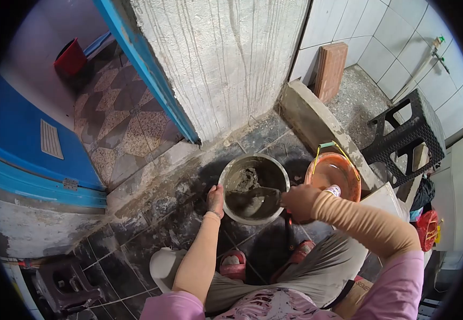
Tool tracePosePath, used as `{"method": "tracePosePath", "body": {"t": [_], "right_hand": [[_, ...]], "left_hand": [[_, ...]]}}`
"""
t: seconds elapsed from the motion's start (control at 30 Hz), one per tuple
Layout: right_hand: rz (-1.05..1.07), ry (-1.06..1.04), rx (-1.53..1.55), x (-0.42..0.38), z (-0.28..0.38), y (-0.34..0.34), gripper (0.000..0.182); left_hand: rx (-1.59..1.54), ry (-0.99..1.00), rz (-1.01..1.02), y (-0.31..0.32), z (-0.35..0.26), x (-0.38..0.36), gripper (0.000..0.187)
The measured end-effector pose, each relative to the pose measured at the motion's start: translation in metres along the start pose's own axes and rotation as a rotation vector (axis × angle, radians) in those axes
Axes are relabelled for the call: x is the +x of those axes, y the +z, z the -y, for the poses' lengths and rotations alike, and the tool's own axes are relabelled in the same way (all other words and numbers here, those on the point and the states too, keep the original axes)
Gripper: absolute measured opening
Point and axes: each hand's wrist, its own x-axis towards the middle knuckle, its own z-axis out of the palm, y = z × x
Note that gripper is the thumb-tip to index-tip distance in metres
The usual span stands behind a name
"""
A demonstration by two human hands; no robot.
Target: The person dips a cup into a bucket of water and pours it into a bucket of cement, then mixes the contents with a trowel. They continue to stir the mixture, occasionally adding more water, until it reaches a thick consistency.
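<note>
A round metal basin [259,221] sits on the dark tiled floor between my feet and the wall, with wet grey cement mix [245,180] inside. My left hand [215,200] grips the basin's rim on its left side. At the opposite side, my right hand [299,202] is closed around the handle of a trowel [266,195], whose dark blade reaches into the mix. The fingers of that hand partly hide the handle. Beside it stands an orange bucket [353,169] with a yellow handle, holding cloudy liquid and a pale printed item.
A dark plastic stool [410,136] stands at the right near a low concrete curb [317,112]. Reddish tiles [331,72] lean on the wall. At the left are a blue door [23,146], a red bucket [71,57] and a small dark stool [66,282].
</note>
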Motion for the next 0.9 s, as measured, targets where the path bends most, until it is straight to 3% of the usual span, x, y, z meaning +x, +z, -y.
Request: {"method": "tracePosePath", "body": {"t": [0.13,0.27,0.3,0.43,0.57,0.67,0.73,0.83,0.9], "right_hand": [[0.04,0.034,0.01,-0.002,-0.003,-0.002,0.026],[0.086,0.066,0.068,0.049,0.01,0.057,0.028],[-0.036,-0.02,0.029,0.07,0.013,0.083,0.026],[0.346,0.292,0.567,0.085,0.015,0.044,0.021],[0.311,0.2,1.519,0.065,-0.017,0.084,0.01],[0.367,0.378,1.72,0.058,-0.019,0.082,0.012],[0.386,0.376,1.848,0.048,-0.016,0.07,0.014],[0.372,0.367,2.007,0.044,-0.023,0.075,0.012],[0.427,0.374,2.151,0.052,-0.025,0.081,0.013]], "left_hand": [[0.014,0.019,0.097,-0.007,0.015,0.018,0.057],[-0.033,0.031,0.146,-0.007,0.032,0.033,0.058],[-0.032,0.03,0.165,-0.007,0.026,0.029,0.057],[0.04,0.081,-0.02,0.004,0.002,-0.006,0.052],[0.226,0.199,-0.098,0.006,0.01,0.028,0.045],[0.212,0.268,-0.148,0.008,0.013,0.024,0.038],[0.071,0.311,-0.233,0.012,0.024,0.026,0.037],[0.253,0.32,-0.174,0.004,0.025,0.029,0.038],[0.195,0.323,-0.154,0.003,0.028,0.031,0.038]]}}
